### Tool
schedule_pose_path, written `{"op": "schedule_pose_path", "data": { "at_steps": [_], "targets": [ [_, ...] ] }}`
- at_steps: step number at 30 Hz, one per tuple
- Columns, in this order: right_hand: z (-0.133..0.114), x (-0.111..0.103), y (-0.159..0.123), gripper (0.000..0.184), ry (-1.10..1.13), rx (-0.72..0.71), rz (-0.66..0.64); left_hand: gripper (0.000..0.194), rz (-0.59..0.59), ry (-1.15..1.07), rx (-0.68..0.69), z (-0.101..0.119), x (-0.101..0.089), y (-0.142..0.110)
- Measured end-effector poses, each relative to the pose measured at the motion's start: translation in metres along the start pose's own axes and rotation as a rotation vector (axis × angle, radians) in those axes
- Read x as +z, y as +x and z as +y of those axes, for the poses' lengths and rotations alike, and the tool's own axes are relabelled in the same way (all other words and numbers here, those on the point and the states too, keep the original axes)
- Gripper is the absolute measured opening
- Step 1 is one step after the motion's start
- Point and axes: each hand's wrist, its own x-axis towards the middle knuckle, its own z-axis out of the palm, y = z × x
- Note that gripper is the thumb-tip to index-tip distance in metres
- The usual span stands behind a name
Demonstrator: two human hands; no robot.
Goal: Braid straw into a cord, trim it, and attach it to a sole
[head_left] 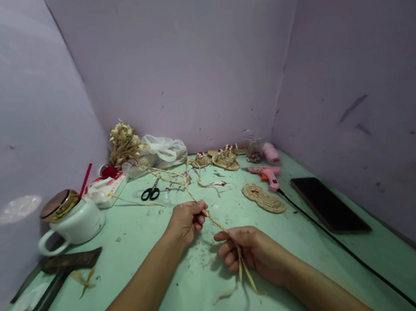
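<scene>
My left hand (pixel 188 220) pinches a thin strand of dried straw (pixel 215 222) that runs back toward a bundle of straw (pixel 124 142) in the far corner. My right hand (pixel 244 250) is closed round the same strand a little nearer to me, and the loose straw ends hang down below its fingers. Both hands hover just above the green table (pixel 167 291), about a hand's width apart.
A woven sole shape (pixel 263 197), pink glue gun (pixel 266 174) with black cord, dark phone (pixel 328 203) lie right. Black scissors (pixel 150 192), white lidded mug (pixel 70 221), a hammer (pixel 53 279) lie left. Small woven sandals (pixel 224 158), a plastic bag (pixel 164 149) sit at the back. Purple walls enclose.
</scene>
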Motion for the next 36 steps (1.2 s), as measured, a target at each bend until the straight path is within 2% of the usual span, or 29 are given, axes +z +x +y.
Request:
{"op": "schedule_pose_path", "data": {
  "at_steps": [4, 6, 8, 10, 13, 15, 18, 24, 29, 33, 36],
  "targets": [
    [0.007, -0.002, 0.008, 0.032, -0.215, -0.198, 0.168, 0.014, 0.033, 0.011, 0.034, -0.001, 0.002, -0.001],
    [0.011, -0.005, 0.012, 0.028, -0.357, -0.310, 0.234, 0.014, 0.039, 0.020, 0.051, -0.001, 0.002, -0.001],
    [0.013, -0.005, 0.012, 0.022, -0.461, -0.362, 0.273, 0.014, 0.044, 0.030, 0.067, -0.003, 0.003, -0.002],
    [0.012, -0.002, 0.008, 0.024, -0.474, -0.332, 0.263, 0.015, 0.058, 0.041, 0.081, -0.006, 0.006, -0.003],
    [0.007, 0.007, -0.002, 0.028, -0.349, -0.209, 0.103, 0.016, 0.072, 0.070, 0.074, -0.014, 0.016, -0.006],
    [0.004, 0.012, -0.008, 0.029, -0.281, -0.200, 0.014, 0.017, 0.073, 0.092, 0.051, -0.019, 0.024, -0.008],
    [0.002, 0.014, -0.011, 0.028, -0.261, -0.227, -0.013, 0.016, 0.098, 0.113, 0.041, -0.024, 0.030, -0.009],
    [0.005, 0.008, -0.001, 0.038, -0.200, -0.043, -0.046, 0.018, 0.245, 0.164, 0.131, -0.017, 0.013, 0.000],
    [0.006, 0.005, 0.001, 0.051, -0.176, 0.044, -0.053, 0.018, 0.297, 0.202, 0.202, -0.005, -0.002, 0.007],
    [0.008, 0.006, 0.000, 0.044, -0.194, 0.049, -0.059, 0.020, 0.307, 0.251, 0.209, -0.009, -0.003, 0.009],
    [0.013, 0.011, -0.002, 0.036, -0.226, -0.023, -0.139, 0.022, 0.281, 0.304, 0.192, -0.020, 0.003, 0.009]
  ]
}}
